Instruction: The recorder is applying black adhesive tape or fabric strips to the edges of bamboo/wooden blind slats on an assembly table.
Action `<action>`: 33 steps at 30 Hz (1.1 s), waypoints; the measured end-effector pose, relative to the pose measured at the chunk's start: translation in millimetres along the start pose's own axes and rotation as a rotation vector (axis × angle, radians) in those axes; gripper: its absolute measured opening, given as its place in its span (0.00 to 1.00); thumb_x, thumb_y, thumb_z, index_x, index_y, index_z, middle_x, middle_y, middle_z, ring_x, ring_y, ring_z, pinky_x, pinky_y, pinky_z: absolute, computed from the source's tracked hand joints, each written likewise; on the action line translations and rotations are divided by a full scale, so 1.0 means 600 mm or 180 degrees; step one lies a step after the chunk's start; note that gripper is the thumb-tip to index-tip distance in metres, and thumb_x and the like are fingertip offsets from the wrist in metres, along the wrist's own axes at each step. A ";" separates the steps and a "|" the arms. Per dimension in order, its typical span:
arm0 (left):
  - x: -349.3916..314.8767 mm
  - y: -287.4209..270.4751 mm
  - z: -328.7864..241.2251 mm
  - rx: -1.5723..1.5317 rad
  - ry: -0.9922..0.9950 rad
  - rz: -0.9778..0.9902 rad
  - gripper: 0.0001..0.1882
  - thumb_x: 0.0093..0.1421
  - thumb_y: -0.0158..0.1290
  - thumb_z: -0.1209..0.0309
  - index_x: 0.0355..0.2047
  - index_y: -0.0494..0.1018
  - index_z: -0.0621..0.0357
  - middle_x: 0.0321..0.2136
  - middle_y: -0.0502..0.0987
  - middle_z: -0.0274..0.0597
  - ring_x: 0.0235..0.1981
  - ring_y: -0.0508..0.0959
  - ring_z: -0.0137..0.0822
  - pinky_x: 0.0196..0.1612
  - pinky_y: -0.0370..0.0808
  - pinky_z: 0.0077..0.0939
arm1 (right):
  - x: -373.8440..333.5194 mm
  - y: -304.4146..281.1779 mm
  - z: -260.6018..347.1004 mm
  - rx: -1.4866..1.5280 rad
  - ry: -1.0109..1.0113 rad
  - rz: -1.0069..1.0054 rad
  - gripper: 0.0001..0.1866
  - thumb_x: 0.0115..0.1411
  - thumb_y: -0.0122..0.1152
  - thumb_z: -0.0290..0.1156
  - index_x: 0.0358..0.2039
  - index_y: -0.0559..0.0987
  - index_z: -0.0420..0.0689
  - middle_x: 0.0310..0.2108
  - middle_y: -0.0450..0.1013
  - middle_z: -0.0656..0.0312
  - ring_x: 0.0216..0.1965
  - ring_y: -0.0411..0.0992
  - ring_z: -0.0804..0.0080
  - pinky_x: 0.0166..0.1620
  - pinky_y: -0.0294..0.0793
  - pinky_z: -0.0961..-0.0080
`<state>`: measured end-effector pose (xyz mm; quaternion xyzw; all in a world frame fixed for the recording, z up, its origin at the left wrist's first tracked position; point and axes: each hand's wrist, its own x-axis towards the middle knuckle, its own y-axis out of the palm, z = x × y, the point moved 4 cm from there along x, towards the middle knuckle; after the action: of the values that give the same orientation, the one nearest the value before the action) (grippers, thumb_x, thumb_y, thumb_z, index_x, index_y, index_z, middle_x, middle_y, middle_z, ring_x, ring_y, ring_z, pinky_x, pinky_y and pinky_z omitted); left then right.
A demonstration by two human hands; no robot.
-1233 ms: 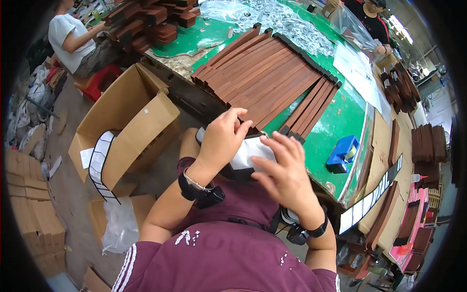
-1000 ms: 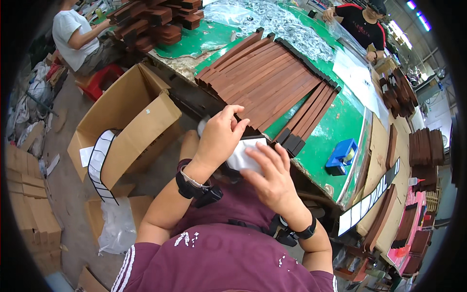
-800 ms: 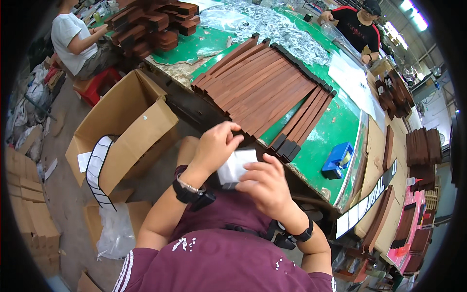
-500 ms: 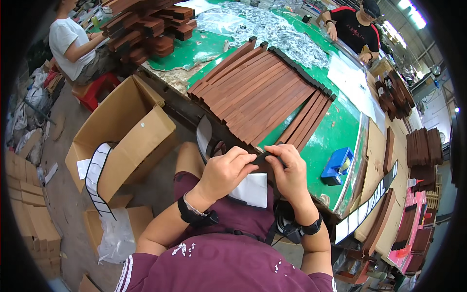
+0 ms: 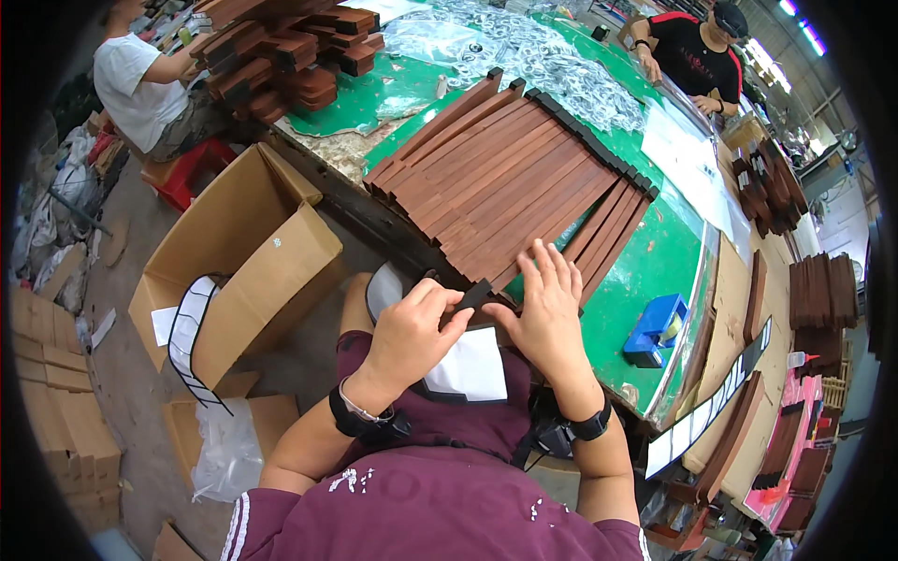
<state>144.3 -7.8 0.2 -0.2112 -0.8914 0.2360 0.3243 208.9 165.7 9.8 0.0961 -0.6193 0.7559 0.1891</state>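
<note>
My left hand is closed, pinching a short, flat black piece between thumb and fingers. My right hand lies just to the right of it, fingers stretched and apart, holding nothing. Its fingertips are over the near ends of reddish-brown wooden slats, which lie side by side on the green table with black caps on their far ends. Below my hands, a white sheet-like piece with a dark lower edge rests on my lap.
An open cardboard box stands left, a white strip with black edging hanging over its side. A blue tape dispenser sits at right. Stacked slats and clear plastic packets lie farther back. Two people sit or stand around the table.
My right hand has let go of the black piece and opened its fingers over the slats. The left hand keeps the piece and has shifted slightly left. The view has turned slightly.
</note>
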 end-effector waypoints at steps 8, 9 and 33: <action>0.025 0.033 -0.032 0.0094 0.0129 0.0338 0.12 0.54 0.66 0.70 0.33 0.77 0.63 0.29 0.77 0.42 0.25 0.80 0.39 0.27 0.77 0.29 | -0.019 -0.010 -0.016 0.0256 0.0128 0.0392 0.42 0.44 0.78 0.34 0.59 0.68 0.37 0.63 0.65 0.50 0.69 0.56 0.47 0.70 0.47 0.44; 0.029 0.041 -0.032 0.0140 0.0125 0.0407 0.11 0.54 0.66 0.70 0.33 0.77 0.63 0.29 0.77 0.43 0.25 0.80 0.40 0.28 0.77 0.30 | -0.022 -0.012 -0.019 0.0264 0.0058 0.0349 0.46 0.43 0.78 0.33 0.63 0.66 0.38 0.62 0.66 0.51 0.69 0.55 0.48 0.70 0.46 0.42; 0.064 0.069 -0.049 0.0799 -0.0166 0.1075 0.11 0.54 0.65 0.69 0.29 0.77 0.63 0.28 0.77 0.45 0.27 0.81 0.44 0.31 0.78 0.36 | -0.033 -0.002 -0.034 0.0380 0.0066 -0.0057 0.50 0.44 0.78 0.34 0.65 0.62 0.38 0.58 0.71 0.56 0.66 0.62 0.51 0.68 0.48 0.41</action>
<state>146.6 53.8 15.3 -0.3094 -0.8150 0.4016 0.2807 229.3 182.4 -0.8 0.1048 -0.5703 0.7907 0.1963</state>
